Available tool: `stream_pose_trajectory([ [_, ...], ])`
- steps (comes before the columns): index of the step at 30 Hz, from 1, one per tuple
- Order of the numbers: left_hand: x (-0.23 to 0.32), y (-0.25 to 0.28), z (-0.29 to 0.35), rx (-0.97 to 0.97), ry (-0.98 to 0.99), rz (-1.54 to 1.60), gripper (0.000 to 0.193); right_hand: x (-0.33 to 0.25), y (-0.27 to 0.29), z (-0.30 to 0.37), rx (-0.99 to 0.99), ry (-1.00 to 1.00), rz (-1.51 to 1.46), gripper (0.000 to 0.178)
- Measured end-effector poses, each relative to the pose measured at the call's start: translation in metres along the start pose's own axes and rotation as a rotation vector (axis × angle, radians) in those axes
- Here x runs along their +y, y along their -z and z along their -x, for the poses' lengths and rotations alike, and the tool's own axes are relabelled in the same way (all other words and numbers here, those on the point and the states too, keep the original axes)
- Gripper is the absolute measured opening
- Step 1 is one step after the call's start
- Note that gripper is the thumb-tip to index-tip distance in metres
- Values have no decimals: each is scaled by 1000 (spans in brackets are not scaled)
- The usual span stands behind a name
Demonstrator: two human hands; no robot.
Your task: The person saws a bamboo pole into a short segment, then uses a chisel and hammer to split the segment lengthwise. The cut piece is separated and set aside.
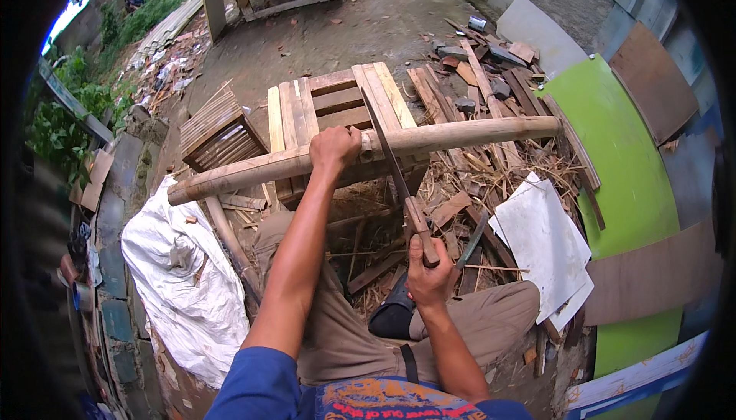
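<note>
A thick bamboo pole (468, 135) lies crosswise over a low slatted wooden bench (294, 113). My left hand (335, 149) is closed around the pole near its middle, left of a joint in the bamboo. In my right hand (429, 274) is the wooden handle of a handsaw (399, 178), its long blade pointing away from me. The blade crosses the pole just right of the joint and of my left hand. I cannot make out how deep the teeth sit in the bamboo.
A small slatted crate (224, 130) stands left of the bench. White sacking (180, 266) lies by my left leg. Scrap wood and shavings (468, 167) spread to the right, beside white sheets (540, 243) and a green panel (621, 151). A wooden table (295, 7) stands farther off.
</note>
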State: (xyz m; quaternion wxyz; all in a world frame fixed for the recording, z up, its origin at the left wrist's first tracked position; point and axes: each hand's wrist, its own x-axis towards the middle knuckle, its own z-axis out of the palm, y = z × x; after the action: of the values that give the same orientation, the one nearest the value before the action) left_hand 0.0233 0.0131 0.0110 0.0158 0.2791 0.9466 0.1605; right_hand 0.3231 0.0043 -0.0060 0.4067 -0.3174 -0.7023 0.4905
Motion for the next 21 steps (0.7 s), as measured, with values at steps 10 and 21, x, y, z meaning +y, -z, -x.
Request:
stream_pose_trajectory([
  [10,2,0,-7,-32,33,3,58,-10,-31,-29,-60,-29,24,29],
  [21,-2,-5,1,-1,21,6,53,2,-26,-35,-65,37,-82,21],
])
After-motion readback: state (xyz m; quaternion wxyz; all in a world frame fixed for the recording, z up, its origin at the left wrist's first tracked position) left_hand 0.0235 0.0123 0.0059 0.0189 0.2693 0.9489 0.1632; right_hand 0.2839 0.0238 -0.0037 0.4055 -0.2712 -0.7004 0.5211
